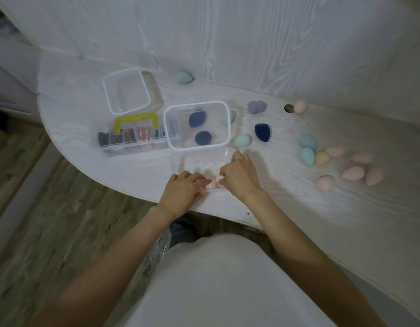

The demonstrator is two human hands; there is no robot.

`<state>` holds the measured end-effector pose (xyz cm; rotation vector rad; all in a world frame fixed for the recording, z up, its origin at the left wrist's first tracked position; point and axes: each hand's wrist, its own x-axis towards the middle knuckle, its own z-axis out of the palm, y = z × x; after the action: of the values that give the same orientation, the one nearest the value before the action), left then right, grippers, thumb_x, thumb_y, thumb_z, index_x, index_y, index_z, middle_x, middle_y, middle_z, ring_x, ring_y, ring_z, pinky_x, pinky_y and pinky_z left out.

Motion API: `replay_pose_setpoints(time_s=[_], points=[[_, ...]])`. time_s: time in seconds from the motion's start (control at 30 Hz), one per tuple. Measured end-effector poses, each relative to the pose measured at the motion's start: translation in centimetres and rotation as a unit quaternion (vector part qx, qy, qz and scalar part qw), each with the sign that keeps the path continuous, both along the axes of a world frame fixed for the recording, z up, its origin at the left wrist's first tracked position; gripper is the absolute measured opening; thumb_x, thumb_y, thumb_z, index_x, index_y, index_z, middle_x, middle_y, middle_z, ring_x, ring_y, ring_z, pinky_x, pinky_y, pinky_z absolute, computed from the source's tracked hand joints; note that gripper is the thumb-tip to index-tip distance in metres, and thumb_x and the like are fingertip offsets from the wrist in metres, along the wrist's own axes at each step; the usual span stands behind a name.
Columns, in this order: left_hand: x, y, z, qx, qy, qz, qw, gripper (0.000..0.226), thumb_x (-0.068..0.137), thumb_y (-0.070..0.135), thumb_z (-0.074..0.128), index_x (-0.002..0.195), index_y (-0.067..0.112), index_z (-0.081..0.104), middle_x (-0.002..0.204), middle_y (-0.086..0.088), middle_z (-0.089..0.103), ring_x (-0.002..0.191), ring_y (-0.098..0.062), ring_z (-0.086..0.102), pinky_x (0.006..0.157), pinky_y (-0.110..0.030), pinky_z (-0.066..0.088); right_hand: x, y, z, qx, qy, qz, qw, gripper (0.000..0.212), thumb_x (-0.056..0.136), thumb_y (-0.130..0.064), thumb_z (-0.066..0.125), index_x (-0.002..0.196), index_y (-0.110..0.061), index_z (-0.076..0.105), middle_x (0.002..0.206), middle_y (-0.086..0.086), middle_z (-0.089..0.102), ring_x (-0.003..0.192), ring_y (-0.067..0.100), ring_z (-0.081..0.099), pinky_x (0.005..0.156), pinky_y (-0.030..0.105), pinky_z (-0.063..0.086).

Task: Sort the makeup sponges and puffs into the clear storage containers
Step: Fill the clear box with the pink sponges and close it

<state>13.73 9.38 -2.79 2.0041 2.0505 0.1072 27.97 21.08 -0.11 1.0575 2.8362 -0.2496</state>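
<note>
My left hand [184,188] and my right hand [238,175] meet near the table's front edge, over a faint clear container [224,153]. Between them show pink sponges [212,184]; the fingers of both hands curl round them. A white-rimmed clear box [167,128] holds two dark blue sponges [196,119]. Behind it stands a second white-rimmed box [107,95], with nothing in it. Loose on the table lie a navy sponge [262,132], mint sponges [242,140], a purple one [256,106], blue ones [307,148] and several pink ones [353,173].
A compartment case with a yellow handle [136,118] sits left of the boxes. Another mint sponge [185,77] lies against the back wall. A cable hole [289,108] is beside a pink sponge [300,106]. The white table [287,197] curves away on the left.
</note>
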Motion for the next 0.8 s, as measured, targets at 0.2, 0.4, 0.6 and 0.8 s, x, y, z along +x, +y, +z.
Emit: replay_pose_setpoints(time_s=[0.2, 0.4, 0.6, 0.8], points=[[-0.4, 0.3, 0.1, -0.008, -0.002, -0.002, 1.000, 0.045, 0.092, 0.032, 0.053, 0.135, 0.028, 0.046, 0.131, 0.002, 0.053, 0.112, -0.025, 0.050, 0.084, -0.037, 0.039, 1.1, 0.1, 0.0, -0.010, 0.023, 0.024, 0.999, 0.029, 0.092, -0.038, 0.047, 0.096, -0.019, 0.069, 0.087, 0.001, 0.065, 0.098, 0.019, 0.041, 0.085, 0.031, 0.028], [-0.2, 0.2, 0.3, -0.018, -0.025, 0.015, 0.999, 0.050, 0.091, 0.039, 0.051, 0.138, 0.030, 0.041, 0.133, 0.001, 0.049, 0.117, -0.023, 0.046, 0.093, -0.037, 0.036, 1.8, -0.1, -0.1, 0.002, 0.041, 0.035, 0.999, 0.028, 0.094, -0.031, 0.044, 0.105, -0.019, 0.067, 0.100, -0.002, 0.066, 0.100, 0.019, 0.043, 0.084, 0.032, 0.031], [0.2, 0.3, 0.5, -0.036, -0.061, 0.045, 0.997, 0.053, 0.088, 0.049, 0.051, 0.136, 0.030, 0.042, 0.138, 0.002, 0.046, 0.122, -0.021, 0.043, 0.100, -0.037, 0.034, 1.7, -0.3, 0.4, 0.000, 0.050, 0.041, 0.998, 0.028, 0.095, -0.028, 0.044, 0.110, -0.018, 0.065, 0.106, -0.002, 0.066, 0.101, 0.020, 0.045, 0.086, 0.034, 0.037], [-0.1, 0.8, 0.6, -0.023, -0.076, 0.031, 0.996, 0.054, 0.087, 0.048, 0.054, 0.135, 0.027, 0.044, 0.133, 0.000, 0.049, 0.118, -0.022, 0.045, 0.095, -0.036, 0.036, 1.6, -0.4, 0.4, -0.005, 0.072, 0.025, 0.997, 0.028, 0.095, -0.026, 0.045, 0.115, -0.018, 0.063, 0.111, -0.001, 0.065, 0.102, 0.020, 0.046, 0.087, 0.033, 0.036]])
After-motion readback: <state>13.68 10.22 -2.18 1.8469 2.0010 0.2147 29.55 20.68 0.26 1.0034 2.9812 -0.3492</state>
